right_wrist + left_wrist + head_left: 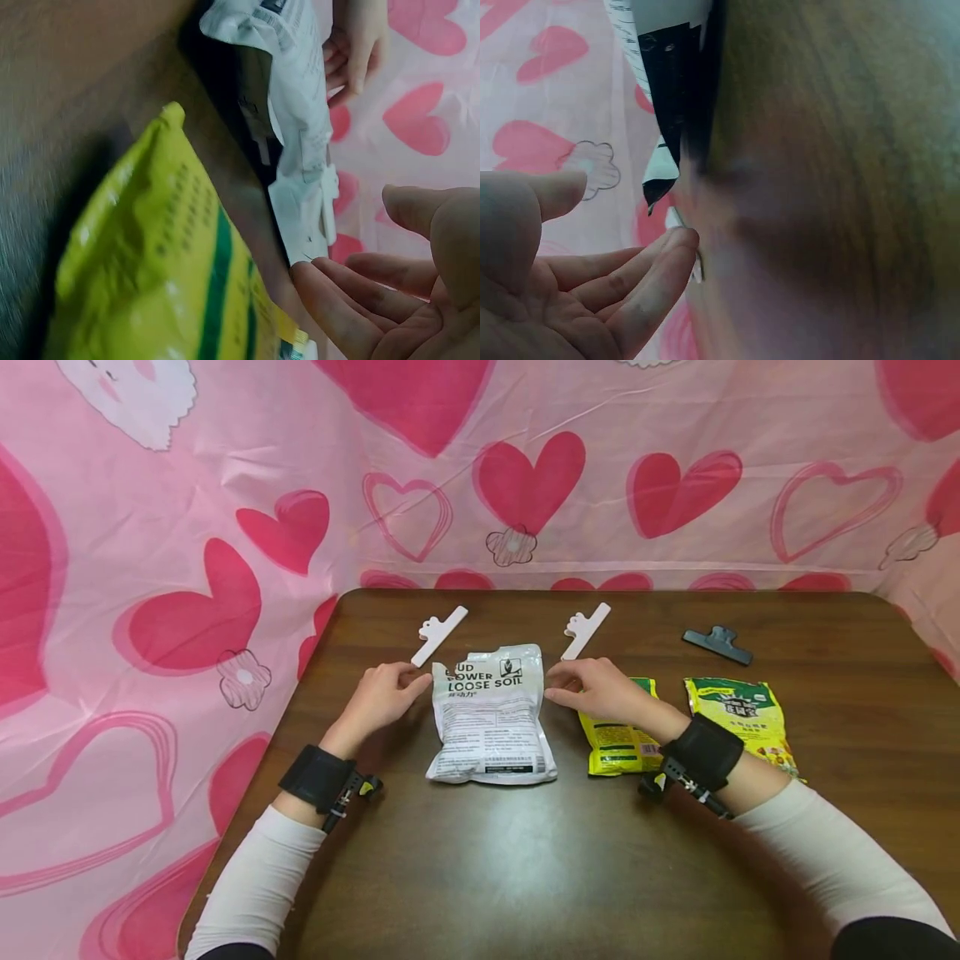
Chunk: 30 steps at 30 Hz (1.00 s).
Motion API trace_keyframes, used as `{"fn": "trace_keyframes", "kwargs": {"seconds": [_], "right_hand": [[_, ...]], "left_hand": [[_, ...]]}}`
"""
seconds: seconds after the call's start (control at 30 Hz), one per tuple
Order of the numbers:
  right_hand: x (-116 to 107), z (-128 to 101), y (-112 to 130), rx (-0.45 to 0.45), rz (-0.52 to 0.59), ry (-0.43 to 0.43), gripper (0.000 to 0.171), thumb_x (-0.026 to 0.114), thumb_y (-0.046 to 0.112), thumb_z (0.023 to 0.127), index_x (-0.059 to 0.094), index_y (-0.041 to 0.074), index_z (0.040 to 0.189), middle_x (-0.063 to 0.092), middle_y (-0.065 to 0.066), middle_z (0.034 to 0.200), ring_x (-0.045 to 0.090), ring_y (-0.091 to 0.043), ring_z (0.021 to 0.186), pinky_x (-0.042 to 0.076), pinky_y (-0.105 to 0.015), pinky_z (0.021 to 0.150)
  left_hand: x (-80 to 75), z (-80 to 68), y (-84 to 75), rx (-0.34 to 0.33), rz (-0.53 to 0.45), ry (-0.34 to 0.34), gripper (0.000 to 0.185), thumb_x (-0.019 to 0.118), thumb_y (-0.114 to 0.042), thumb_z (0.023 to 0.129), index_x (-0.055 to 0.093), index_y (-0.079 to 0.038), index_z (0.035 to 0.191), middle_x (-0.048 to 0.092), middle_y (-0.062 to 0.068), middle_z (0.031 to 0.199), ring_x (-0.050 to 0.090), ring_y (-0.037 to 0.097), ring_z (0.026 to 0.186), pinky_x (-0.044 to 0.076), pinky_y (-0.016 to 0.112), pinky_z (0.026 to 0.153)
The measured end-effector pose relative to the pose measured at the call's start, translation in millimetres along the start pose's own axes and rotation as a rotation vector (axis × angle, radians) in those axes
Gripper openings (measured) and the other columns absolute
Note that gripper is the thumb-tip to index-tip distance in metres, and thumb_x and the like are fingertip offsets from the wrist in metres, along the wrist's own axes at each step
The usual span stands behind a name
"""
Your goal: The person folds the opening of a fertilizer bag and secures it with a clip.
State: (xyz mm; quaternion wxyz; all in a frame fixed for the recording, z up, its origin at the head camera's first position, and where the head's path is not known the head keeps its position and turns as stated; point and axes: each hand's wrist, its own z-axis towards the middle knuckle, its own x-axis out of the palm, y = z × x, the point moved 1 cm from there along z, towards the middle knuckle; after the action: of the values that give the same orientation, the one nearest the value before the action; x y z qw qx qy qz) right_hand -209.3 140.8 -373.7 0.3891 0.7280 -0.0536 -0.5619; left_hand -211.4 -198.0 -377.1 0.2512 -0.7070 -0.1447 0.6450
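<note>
A white printed bag of loose soil [491, 735] lies on the table, its top edge torn or uneven at the left. My left hand [386, 697] is beside the bag's upper left corner, thumb and fingers apart. In the left wrist view a gap shows between the thumb and the bag's dark corner [660, 187]. By the upper right corner is my right hand [600, 693], its fingers loosely bent with nothing between them. The right wrist view shows its fingertips [307, 277] close to the bag's end; whether they touch it I cannot tell.
Two white clips [441, 635] lie behind the soil bag, the other white clip [587, 631] further right. A black clip [717, 643] is at the back right. One yellow packet [618, 747] lies partly under my right forearm; another yellow-green packet [742, 722] is beyond it.
</note>
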Motion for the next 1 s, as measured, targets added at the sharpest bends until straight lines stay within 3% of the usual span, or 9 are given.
{"fn": "trace_keyframes", "kwargs": {"seconds": [0.2,0.4,0.6,0.8,1.0], "right_hand": [[7,5,-1,0.102,0.121,0.092,0.038,0.064,0.029,0.097,0.063,0.003,0.124,0.075,-0.010,0.099,0.072,-0.016,0.077,0.059,-0.031,0.071],[16,13,-1,0.261,0.257,0.179,0.037,0.064,0.030,0.096,0.067,-0.002,0.116,0.076,-0.013,0.099,0.074,-0.016,0.075,0.060,-0.031,0.072],[24,16,6,0.358,0.375,0.130,0.033,0.068,0.025,0.094,0.069,-0.004,0.111,0.076,-0.014,0.094,0.073,-0.014,0.070,0.060,-0.029,0.069],[27,16,7,0.411,0.496,0.114,0.034,0.069,0.021,0.093,0.068,-0.005,0.114,0.075,-0.017,0.100,0.072,-0.014,0.070,0.060,-0.029,0.070],[29,14,6,0.448,0.573,0.117,0.037,0.069,0.019,0.093,0.064,-0.005,0.121,0.071,-0.019,0.109,0.072,-0.013,0.072,0.060,-0.027,0.071]], "left_hand": [[4.7,0.4,-0.4,-0.056,-0.048,0.089,0.043,0.059,-0.038,0.098,0.068,-0.002,0.120,0.074,0.011,0.086,0.067,0.018,0.072,0.048,0.026,0.062],[10.3,3.1,-0.1,-0.136,-0.179,0.156,0.042,0.061,-0.035,0.098,0.069,0.001,0.117,0.076,0.015,0.094,0.073,0.016,0.075,0.055,0.025,0.068],[15.7,4.1,-3.9,-0.179,-0.340,0.198,0.040,0.064,-0.029,0.096,0.069,0.007,0.114,0.075,0.019,0.094,0.072,0.014,0.070,0.060,0.030,0.070],[20.4,5.7,-2.8,-0.205,-0.370,0.217,0.038,0.068,-0.026,0.094,0.069,0.006,0.113,0.074,0.015,0.094,0.069,0.011,0.067,0.060,0.028,0.070],[27.3,8.7,1.0,-0.218,-0.404,0.221,0.031,0.069,-0.021,0.093,0.066,0.006,0.106,0.068,0.005,0.077,0.066,0.008,0.065,0.059,0.025,0.067]]}}
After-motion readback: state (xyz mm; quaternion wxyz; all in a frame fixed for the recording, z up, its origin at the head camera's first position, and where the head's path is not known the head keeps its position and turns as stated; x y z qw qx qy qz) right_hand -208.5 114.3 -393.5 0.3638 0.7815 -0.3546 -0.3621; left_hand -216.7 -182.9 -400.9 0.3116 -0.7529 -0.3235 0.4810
